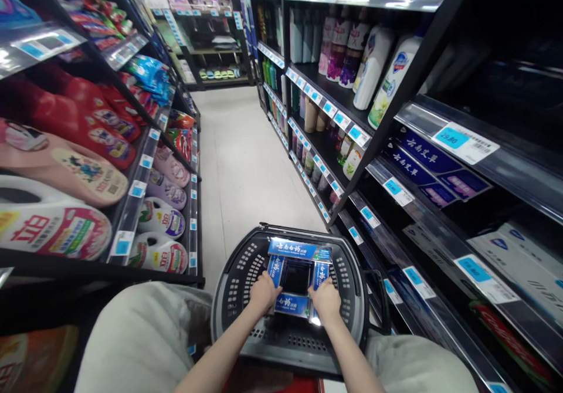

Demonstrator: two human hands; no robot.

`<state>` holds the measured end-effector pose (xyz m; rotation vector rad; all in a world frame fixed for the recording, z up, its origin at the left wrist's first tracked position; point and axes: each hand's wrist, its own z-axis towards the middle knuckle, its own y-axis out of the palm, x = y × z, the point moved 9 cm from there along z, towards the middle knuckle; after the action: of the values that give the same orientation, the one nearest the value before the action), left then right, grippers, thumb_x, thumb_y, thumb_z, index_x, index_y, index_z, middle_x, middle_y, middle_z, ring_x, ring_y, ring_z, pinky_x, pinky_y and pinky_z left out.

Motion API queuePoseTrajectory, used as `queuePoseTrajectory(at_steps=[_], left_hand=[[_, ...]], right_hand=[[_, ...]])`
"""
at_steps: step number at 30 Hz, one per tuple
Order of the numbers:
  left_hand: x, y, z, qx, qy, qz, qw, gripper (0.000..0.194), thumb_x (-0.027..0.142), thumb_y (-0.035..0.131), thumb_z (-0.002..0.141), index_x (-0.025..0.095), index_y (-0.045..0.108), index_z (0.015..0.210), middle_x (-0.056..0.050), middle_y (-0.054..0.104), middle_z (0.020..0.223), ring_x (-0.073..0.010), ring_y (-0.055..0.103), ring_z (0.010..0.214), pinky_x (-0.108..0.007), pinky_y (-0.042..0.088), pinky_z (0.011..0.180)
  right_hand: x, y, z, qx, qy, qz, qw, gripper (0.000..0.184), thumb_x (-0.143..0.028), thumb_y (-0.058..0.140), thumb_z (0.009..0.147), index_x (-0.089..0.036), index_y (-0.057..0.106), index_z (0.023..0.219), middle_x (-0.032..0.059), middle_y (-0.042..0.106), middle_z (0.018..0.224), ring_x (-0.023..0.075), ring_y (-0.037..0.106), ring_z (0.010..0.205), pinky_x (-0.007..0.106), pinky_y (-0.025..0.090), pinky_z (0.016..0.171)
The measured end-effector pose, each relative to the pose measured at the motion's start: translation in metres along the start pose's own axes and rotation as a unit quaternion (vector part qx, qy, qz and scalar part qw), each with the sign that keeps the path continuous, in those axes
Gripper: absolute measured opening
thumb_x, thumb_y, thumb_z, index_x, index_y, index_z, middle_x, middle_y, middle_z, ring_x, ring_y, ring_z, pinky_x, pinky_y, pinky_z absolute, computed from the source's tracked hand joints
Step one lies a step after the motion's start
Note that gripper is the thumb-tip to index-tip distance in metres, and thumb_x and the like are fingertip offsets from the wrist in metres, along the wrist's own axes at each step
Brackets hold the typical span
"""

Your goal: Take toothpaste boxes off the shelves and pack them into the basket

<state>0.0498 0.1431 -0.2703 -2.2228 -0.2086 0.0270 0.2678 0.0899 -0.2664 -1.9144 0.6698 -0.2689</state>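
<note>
near the lower centre of the frame, holding the left box (275, 267) with the left hand (264, 293), nearly closed, with thumb inward and fingers curled along the outer side. holding the right box (321, 271) with the right hand (327, 300) in much the same way; cannot tell the firmness of either hold. seen together with the upper box (299, 251) and the lower box (292, 305) in a square, all blue, around a dark middle, within the outline of the perforated basket (240, 287). flanked at lower left and lower right by pale trousers (141, 334). at the left edge, bottles (48, 229) on shelves; at middle right, dark-blue cartons (433, 164); at upper centre, pale floor (246, 158).
</note>
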Motion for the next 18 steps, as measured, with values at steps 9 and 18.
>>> queuePoseTrajectory(at_steps=[9,18], left_hand=[[-0.004,0.009,0.008,0.021,0.013,-0.016,1.0,0.056,0.04,0.059,0.077,0.004,0.043,0.117,-0.023,0.058,0.115,-0.0273,0.061,0.104,-0.031,0.045,0.085],[-0.004,-0.001,-0.004,0.022,0.054,-0.046,0.997,0.043,0.033,0.059,0.079,0.006,0.049,0.111,-0.022,0.063,0.111,-0.0284,0.064,0.099,-0.033,0.047,0.081]], right_hand=[[-0.002,0.002,0.001,-0.007,0.0,-0.031,0.999,0.061,-0.038,0.048,0.088,0.015,0.043,0.119,0.0288,0.066,0.09,0.0325,0.068,0.086,0.038,0.053,0.074],[-0.007,-0.013,-0.01,0.021,0.009,-0.072,0.997,0.054,-0.033,0.053,0.087,0.009,0.051,0.121,0.0269,0.067,0.097,0.0311,0.068,0.09,0.038,0.053,0.076]])
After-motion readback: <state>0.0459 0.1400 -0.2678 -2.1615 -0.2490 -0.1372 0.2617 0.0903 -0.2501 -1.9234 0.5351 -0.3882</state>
